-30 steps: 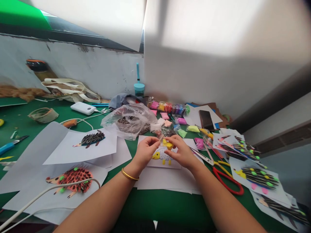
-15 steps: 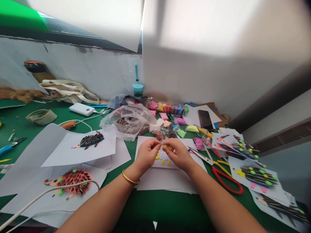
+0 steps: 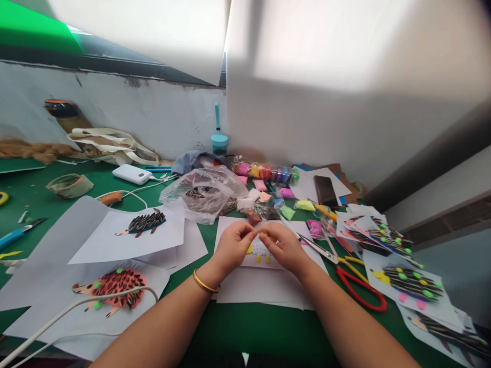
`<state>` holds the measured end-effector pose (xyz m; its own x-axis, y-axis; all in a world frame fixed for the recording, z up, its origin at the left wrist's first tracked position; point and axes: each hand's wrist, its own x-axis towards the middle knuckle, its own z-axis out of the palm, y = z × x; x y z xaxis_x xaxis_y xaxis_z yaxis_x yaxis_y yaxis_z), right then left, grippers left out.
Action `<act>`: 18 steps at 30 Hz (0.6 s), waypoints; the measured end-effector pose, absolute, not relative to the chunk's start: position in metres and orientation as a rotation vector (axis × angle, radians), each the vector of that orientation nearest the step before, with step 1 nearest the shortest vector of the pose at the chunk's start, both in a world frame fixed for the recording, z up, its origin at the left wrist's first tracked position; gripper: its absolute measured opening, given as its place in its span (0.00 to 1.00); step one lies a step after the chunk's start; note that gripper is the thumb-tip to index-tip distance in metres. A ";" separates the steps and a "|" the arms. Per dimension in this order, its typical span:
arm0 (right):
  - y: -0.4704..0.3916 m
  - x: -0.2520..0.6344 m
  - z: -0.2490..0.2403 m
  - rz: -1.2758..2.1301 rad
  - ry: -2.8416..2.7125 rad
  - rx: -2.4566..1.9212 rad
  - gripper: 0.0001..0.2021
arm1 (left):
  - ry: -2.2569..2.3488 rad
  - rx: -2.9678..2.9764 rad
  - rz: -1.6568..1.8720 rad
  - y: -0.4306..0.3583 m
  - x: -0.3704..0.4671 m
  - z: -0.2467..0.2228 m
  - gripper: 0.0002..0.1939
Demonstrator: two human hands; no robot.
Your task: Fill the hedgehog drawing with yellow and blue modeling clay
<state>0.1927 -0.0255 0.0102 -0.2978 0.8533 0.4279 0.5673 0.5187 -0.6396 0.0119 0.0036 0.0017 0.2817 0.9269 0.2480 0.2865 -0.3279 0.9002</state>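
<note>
The fingers (image 3: 245, 234) hide most of the yellow piece (image 3: 263, 234) and both ends of the drawn animal (image 3: 261, 249). The frame's left edge crops the counter (image 3: 264, 327) and blue-handled tool (image 3: 13, 237).

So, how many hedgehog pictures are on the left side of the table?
2: a black one farther back, and a red one nearer the person, just below it in view. The papers could be hiding more.

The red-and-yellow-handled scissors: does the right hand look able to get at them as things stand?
Probably yes: the scissors lie beside the right forearm, their handles uncovered. The right hand seems to be pinching a yellow piece, though, and may need freeing first.
</note>
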 end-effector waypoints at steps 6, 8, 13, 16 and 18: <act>-0.022 0.200 0.014 0.548 -1.946 -1.186 0.11 | 1.026 1.779 1.116 -0.002 0.014 0.004 0.07; -0.020 0.205 0.013 0.545 -1.922 -1.182 0.10 | 1.015 1.771 1.105 -0.002 0.015 0.003 0.06; -0.021 0.204 0.012 0.545 -1.906 -1.134 0.07 | 1.058 1.812 1.061 -0.001 0.014 0.002 0.05; -0.023 0.199 0.012 0.556 -1.899 -1.127 0.06 | 1.055 1.824 1.070 -0.002 0.014 0.003 0.06; -0.023 0.199 0.013 0.553 -1.897 -1.132 0.06 | 1.028 1.831 1.081 -0.003 0.013 0.004 0.07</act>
<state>0.1985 -0.0226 0.0126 -0.2414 0.8677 0.4346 0.4981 0.4951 -0.7118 0.0130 -0.0029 0.0041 0.3171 0.8993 0.3012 0.2556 -0.3868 0.8860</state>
